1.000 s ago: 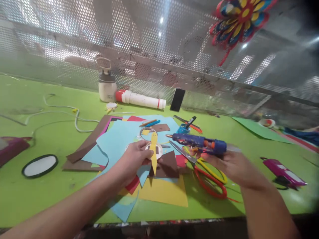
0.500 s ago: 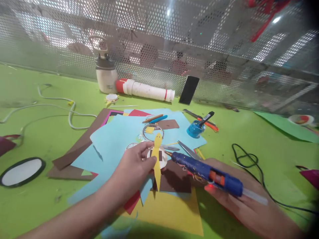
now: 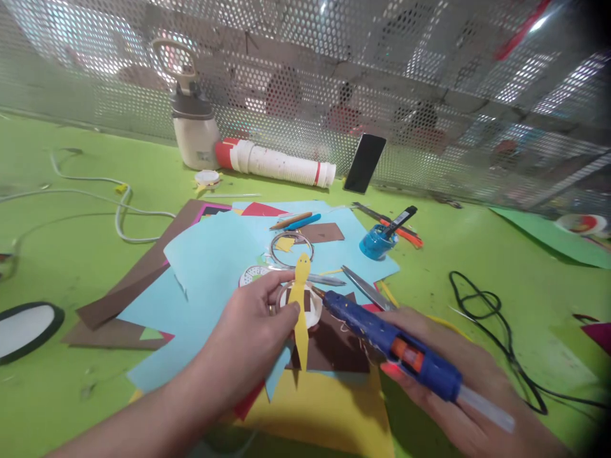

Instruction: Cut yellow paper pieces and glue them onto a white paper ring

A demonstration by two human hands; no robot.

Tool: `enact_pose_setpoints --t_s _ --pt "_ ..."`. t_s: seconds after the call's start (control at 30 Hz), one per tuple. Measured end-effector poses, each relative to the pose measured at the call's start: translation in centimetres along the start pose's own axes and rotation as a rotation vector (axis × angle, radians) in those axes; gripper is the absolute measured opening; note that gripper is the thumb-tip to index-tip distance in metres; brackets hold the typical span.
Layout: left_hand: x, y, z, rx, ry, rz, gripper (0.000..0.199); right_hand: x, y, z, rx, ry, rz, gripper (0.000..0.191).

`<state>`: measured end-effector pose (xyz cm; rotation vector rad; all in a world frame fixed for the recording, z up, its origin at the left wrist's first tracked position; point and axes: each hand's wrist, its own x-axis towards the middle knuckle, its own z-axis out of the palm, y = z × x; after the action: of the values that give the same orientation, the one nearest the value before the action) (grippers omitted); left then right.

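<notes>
My left hand [image 3: 258, 318] pinches a small white disc [image 3: 312, 309] with dark brown pieces on it. A yellow paper cutout [image 3: 301, 331], its rounded top marked with two dots, lies upright across the disc under my thumb. My right hand [image 3: 458, 375] is wrapped round a blue glue gun [image 3: 391, 337] with a clear stick out of its back. The gun's nozzle points left, at the disc's upper right edge; whether it touches is hard to tell. Scissors [image 3: 365, 287] lie just beyond my right hand.
Blue paper sheets [image 3: 210, 254] and brown paper [image 3: 128, 280] spread over the green table [image 3: 95, 254]. Beyond are a blue jar [image 3: 375, 243], a phone [image 3: 365, 163], a white tube [image 3: 281, 165] and a sprayer bottle [image 3: 195, 137]. A black cable [image 3: 506, 343] curls at the right.
The glue gun has tilted slightly, its rear end lower, with its nozzle still near the disc. My left hand keeps its hold. The whole view has shifted a little.
</notes>
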<state>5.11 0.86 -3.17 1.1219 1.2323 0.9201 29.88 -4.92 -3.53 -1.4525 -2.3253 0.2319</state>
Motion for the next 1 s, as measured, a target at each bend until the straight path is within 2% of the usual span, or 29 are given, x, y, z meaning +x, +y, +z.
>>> enact_pose_setpoints --t_s 0.37,0.63,1.0 --pt "0.01 -0.89 -0.22 -0.034 -0.063 -0.002 0.039 0.04 -0.23 0.34 -0.105 0.035 -0.056 0.053" --pt "-0.03 -0.49 0.08 -0.139 -0.088 -0.064 0.036 -0.53 -0.07 0.55 -0.056 -0.031 -0.029 0.057" --pt "0.12 -0.59 0.06 -0.123 -0.120 -0.079 0.036 -0.03 -0.66 0.38 -0.070 0.016 -0.064 0.050"
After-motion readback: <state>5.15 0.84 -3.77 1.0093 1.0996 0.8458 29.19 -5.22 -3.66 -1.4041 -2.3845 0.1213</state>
